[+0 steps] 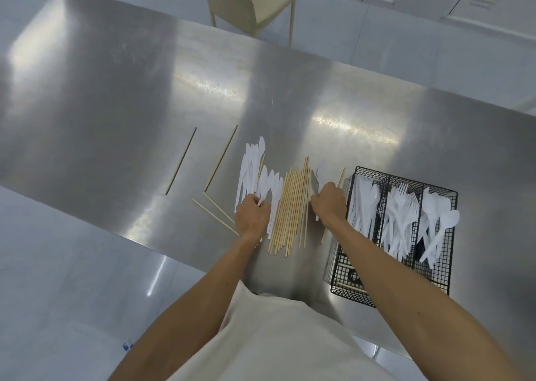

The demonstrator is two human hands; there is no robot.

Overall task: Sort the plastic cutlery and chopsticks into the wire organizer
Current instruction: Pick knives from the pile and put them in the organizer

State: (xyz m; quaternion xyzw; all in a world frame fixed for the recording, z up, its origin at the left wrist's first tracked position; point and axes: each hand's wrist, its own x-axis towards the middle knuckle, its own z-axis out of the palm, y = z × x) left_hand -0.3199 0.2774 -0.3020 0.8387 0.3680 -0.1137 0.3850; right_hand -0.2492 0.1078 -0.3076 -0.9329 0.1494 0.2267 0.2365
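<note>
Steel table point(116, 90), pale floor point(43, 250), cream chair point(261, 0) beyond. Left hand point(251, 216) fingers curl round knives point(252, 166); right hand point(329, 202) fingers curled, contents unclear.

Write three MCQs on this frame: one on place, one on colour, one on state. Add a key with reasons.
1. Where does the wire organizer stand relative to the chopstick bundle?
A) on the person's left
B) on the person's right
C) on the chair

2. What colour is the organizer's wire?
A) black
B) red
C) white

3. What is the left hand doing?
A) hanging at the person's side
B) reaching into the organizer
C) curled on the loose white knives

Key:
1 B: the organizer stands on the bundle's right side in the head view.
2 A: the mesh is black around the white forks.
3 C: the hand's fingers curl on the knives lying left of the bundle.
</note>
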